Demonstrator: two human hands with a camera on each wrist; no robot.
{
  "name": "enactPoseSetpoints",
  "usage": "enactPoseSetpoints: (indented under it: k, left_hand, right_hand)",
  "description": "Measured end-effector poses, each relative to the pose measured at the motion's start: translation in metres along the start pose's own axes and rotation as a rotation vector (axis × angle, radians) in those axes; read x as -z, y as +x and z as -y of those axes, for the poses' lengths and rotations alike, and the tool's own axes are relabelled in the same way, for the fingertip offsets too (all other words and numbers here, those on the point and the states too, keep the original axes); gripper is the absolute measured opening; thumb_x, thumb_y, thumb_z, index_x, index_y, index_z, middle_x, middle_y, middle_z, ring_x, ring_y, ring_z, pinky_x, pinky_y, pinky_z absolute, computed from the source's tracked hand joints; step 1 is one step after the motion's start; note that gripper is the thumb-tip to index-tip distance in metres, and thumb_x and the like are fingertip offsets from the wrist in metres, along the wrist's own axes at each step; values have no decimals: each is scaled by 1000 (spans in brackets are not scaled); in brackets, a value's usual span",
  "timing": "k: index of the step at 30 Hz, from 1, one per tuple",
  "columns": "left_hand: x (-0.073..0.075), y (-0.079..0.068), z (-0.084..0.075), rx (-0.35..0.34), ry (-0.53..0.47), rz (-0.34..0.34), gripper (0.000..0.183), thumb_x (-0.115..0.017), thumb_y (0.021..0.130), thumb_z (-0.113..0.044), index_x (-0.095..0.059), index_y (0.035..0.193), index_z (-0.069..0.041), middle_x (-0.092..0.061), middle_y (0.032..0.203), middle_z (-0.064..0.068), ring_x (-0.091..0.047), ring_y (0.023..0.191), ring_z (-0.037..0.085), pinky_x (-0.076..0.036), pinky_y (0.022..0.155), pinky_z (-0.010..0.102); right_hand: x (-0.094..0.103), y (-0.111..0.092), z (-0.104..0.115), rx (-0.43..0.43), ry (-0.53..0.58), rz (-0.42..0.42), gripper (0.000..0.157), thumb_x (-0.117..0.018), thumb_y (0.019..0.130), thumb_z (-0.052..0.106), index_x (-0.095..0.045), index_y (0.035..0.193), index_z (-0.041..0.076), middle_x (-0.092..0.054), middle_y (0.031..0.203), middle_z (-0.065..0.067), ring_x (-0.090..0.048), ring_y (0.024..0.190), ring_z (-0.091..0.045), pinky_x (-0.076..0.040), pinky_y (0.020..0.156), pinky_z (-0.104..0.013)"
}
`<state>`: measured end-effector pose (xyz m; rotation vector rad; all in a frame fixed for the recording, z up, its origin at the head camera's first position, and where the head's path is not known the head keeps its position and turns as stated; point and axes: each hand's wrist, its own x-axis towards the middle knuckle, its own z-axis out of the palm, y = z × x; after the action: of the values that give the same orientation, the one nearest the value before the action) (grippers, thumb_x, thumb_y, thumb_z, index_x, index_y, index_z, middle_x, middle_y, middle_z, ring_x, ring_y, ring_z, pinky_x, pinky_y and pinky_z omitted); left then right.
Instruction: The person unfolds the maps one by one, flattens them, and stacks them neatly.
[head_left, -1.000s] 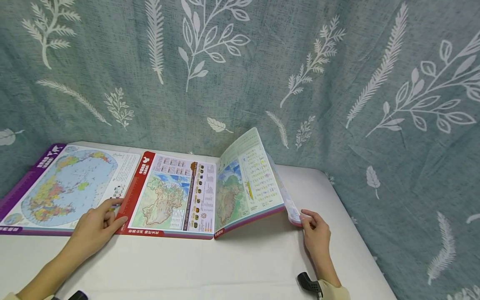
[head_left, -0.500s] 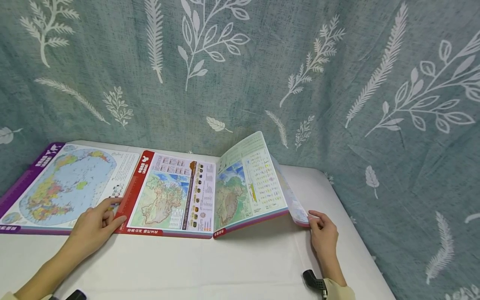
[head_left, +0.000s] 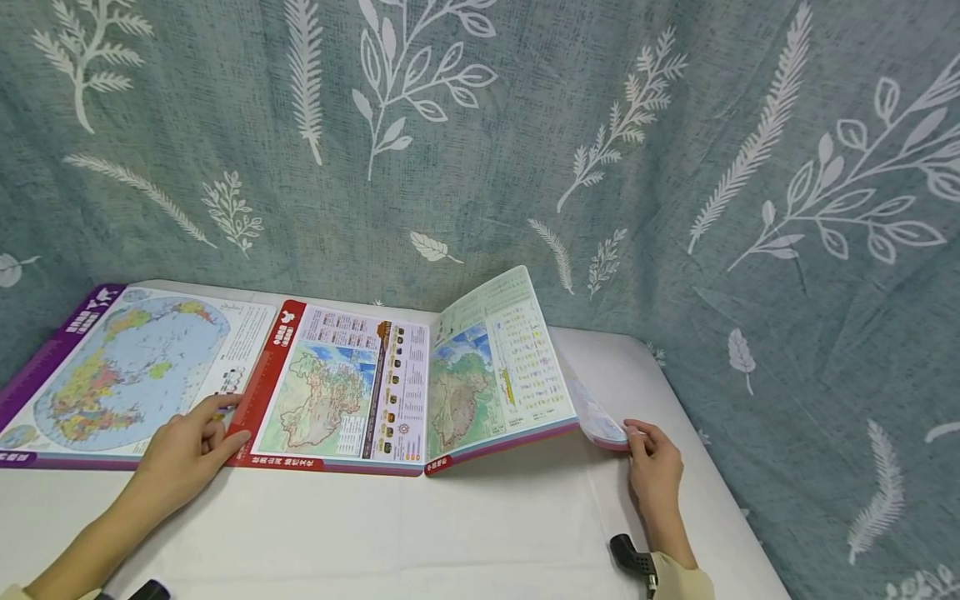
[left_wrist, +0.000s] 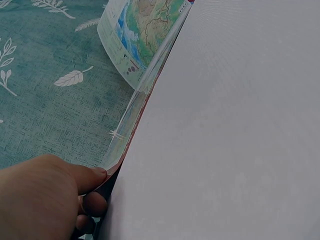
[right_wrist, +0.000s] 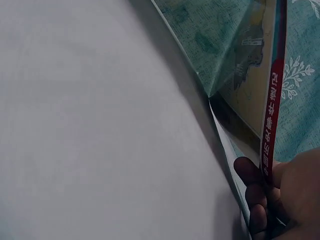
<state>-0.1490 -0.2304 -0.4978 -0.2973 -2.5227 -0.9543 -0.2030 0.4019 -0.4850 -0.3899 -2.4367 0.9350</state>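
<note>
A red-bordered folding map (head_left: 322,400) lies partly spread on the table, its middle panel (head_left: 495,375) raised at a slant. My left hand (head_left: 180,458) pinches its left red edge; in the left wrist view the thumb (left_wrist: 92,177) is on top with curled fingers below. My right hand (head_left: 656,467) pinches the near corner of the far-right panel (head_left: 596,421), mostly hidden behind the raised one. The right wrist view shows that panel's red strip (right_wrist: 272,120) between thumb and fingers. A purple-bordered world map (head_left: 135,375) lies flat at the left, by my left hand.
A white cloth covers the table (head_left: 420,533). A green curtain (head_left: 480,167) with white leaf prints hangs close behind the maps and along the right edge. A black wrist device (head_left: 632,554) sits at my right sleeve.
My right hand has moved right with the corner of the end panel, drawing it outward. The raised panel has leaned slightly lower to the right. My left hand keeps its grip at the red edge.
</note>
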Motion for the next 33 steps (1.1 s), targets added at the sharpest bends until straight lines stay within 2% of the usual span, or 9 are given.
enactPoseSetpoints:
  k: [4,8,12,20,28,33]
  left_hand:
    - [0,0,0,-3,-1,0,52,-85,86,-6,-62,132,3,-37,60,-13,-25,55,-3,-23,69,23]
    - [-1,-1,1,2,-5,3,52,-85,86,-6,-62,132,3,-37,60,-12,-24,55,-3,-23,68,24]
    - [-1,0,1,5,-3,0,52,-86,86,-7,-62,132,3,-37,59,-12,-25,55,-3,-23,69,23]
    - [1,0,-1,19,2,6,51,-85,87,-8,-62,132,2,-37,60,-12,-26,54,-2,-24,70,24]
    - [2,1,-2,38,7,17,51,-84,88,-9,-61,133,2,-38,60,-11,-26,55,-1,-23,70,25]
    - [2,0,-2,43,2,23,50,-84,89,-10,-61,133,2,-38,60,-11,-27,55,-1,-23,73,24]
  right_hand:
    - [2,1,-1,-41,6,1,24,-58,109,18,-75,122,8,-69,77,-6,-49,68,-8,-36,59,-22]
    - [4,1,-1,-81,3,4,28,-54,110,21,-74,126,7,-77,97,-13,-54,79,-7,-40,64,-15]
    - [4,1,0,-114,22,-12,32,-52,110,23,-72,128,5,-77,109,-18,-56,83,-3,-41,66,-9]
    - [3,1,-1,-144,38,-86,36,-62,106,30,-70,128,3,-73,102,-14,-53,77,-3,-39,64,-13]
    - [2,0,0,-147,7,-117,40,-65,105,34,-69,129,2,-63,100,-12,-51,86,-17,-36,70,-20]
    - [2,1,-2,-158,-9,-118,41,-65,105,34,-69,130,2,-60,99,-12,-49,88,-20,-35,72,-25]
